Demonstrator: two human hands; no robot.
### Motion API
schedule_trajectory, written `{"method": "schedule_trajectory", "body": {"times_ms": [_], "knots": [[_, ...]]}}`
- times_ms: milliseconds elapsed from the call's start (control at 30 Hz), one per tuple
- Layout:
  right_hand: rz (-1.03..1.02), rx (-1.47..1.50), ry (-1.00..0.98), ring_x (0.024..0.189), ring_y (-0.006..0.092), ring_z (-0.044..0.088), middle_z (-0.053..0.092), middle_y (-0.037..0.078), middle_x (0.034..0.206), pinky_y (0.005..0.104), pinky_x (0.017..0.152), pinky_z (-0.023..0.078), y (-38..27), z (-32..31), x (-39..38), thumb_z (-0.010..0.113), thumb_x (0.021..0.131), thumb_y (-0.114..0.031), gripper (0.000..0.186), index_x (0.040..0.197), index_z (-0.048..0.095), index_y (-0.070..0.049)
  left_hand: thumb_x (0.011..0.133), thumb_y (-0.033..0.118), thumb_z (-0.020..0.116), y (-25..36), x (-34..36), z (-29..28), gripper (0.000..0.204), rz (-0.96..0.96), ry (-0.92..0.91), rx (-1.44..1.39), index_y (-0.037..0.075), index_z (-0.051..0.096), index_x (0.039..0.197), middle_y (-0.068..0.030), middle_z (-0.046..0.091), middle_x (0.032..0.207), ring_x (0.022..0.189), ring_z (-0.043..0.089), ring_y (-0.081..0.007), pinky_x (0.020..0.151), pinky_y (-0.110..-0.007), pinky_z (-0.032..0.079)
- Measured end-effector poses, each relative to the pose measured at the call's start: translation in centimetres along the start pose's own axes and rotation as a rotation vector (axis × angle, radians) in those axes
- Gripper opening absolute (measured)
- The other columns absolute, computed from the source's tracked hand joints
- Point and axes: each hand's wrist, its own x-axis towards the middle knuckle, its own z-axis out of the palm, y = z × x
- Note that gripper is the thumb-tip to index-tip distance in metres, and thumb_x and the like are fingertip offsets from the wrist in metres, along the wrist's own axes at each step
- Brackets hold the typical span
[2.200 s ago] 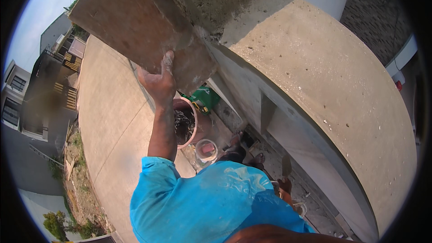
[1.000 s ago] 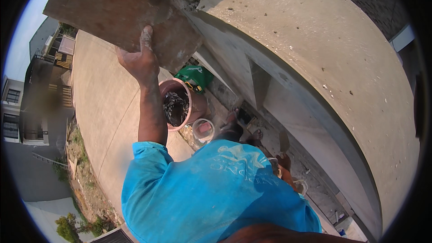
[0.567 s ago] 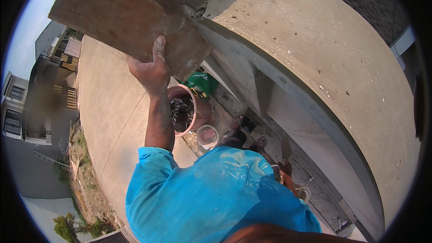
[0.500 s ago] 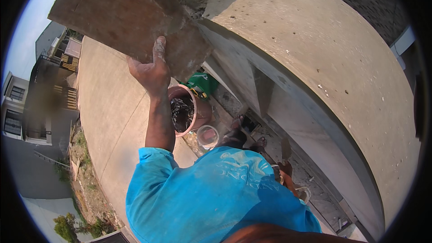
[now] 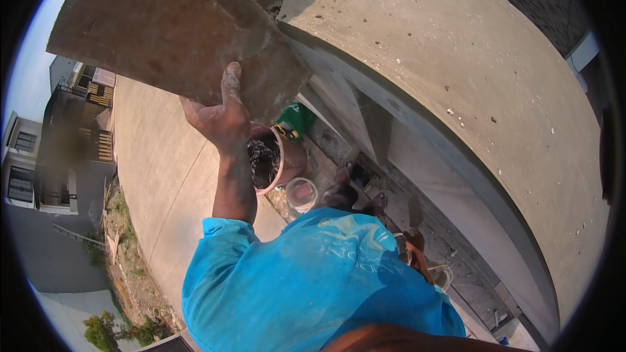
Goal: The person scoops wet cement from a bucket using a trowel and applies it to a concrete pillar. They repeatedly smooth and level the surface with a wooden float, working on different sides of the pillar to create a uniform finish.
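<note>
My left hand (image 5: 223,117) grips the lower edge of a brown wooden board (image 5: 156,32), with the thumb on its near face and the other fingers hidden behind. The board is tilted, and its right end lies by the end of a curved concrete ledge (image 5: 469,91). Low at my right side, my right hand (image 5: 415,251) is closed round what looks like a trowel (image 5: 415,212), its flat blade pointing away from me. The handle is hidden in the fingers.
Below the board stand a pinkish bucket (image 5: 297,160) with dark contents, a small clear tub (image 5: 302,194) and a green bag (image 5: 295,120). A pale wall (image 5: 430,163) runs under the ledge. Paving (image 5: 163,156) spreads to the left, and my feet are on a narrow strip with debris.
The board and my left hand sit slightly lower in the picture, and the board's far end is further left. The ledge has shifted slightly left. Both hands keep their hold.
</note>
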Motion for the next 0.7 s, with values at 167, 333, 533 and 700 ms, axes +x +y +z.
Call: {"method": "schedule_trajectory", "body": {"times_ms": [167,333,533,700], "knots": [[-0.449,-0.37,0.102,0.099,0.037,0.067,0.065,0.019,0.115,0.0459,0.075,0.056,1.4,0.2,0.6,0.071,0.08,-0.02,0.036,0.115,0.069,-0.023,0.088,0.001,0.076,0.4,-0.4,0.1,0.05,0.032,-0.022,-0.029,-0.007,0.05,0.13,-0.0157,0.064,0.12,0.108,0.064,-0.0209,0.096,-0.032,0.051],[-0.356,-0.417,0.08,0.103,0.0387,0.064,0.064,0.016,0.111,0.048,0.08,0.055,3.4,1.5,2.1,0.07,0.079,-0.016,0.035,0.111,0.07,-0.028,0.088,-0.001,0.076,0.6,-0.8,0.3,0.05,0.008,-0.007,-0.064,-0.006,0.05,0.13,-0.0152,0.064,0.12,0.108,0.064,-0.0204,0.096,-0.032,0.051],[-0.365,-0.329,0.131,0.1,0.037,0.066,0.066,0.017,0.113,0.0451,0.08,0.056,0.5,0.9,0.2,0.071,0.079,-0.019,0.03,0.109,0.071,-0.026,0.087,-0.001,0.075,0.6,-0.9,0.2,0.05,-0.015,0.001,-0.05,-0.005,0.05,0.13,-0.0148,0.064,0.12,0.108,0.064,-0.0206,0.096,-0.033,0.051],[-0.148,-0.13,0.043,0.112,0.041,0.063,0.067,0.022,0.119,0.0463,0.094,0.05,-3.9,-1.6,-1.8,0.065,0.087,-0.044,0.046,0.118,0.068,-0.01,0.088,-0.003,0.074,0.5,-1.0,0.0,0.05,-0.047,0.02,-0.024,-0.004,0.05,0.132,-0.015,0.064,0.121,0.108,0.065,-0.0216,0.096,-0.033,0.053]]}}
